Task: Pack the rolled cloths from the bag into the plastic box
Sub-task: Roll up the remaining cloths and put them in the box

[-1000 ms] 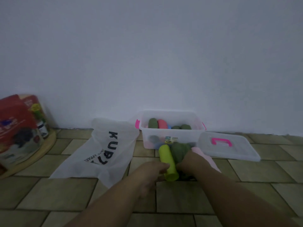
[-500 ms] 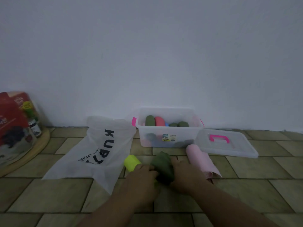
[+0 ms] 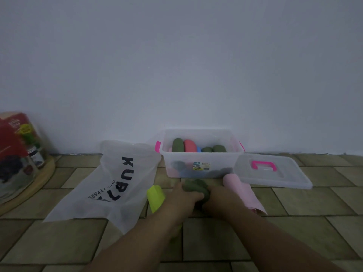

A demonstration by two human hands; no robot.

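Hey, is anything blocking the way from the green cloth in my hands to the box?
Nothing visible. The green cloth lies just before the open box; its lid lies off to the right.

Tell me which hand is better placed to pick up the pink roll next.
The right hand: it grips the green cloth right beside the pink roll. The left hand sits on the cloth's far side, next to the yellow-green roll.

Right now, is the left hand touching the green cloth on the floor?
Touching. The head view shows the left hand pressed against the green cloth, its fingers curled over the cloth's near edge with no gap between them.
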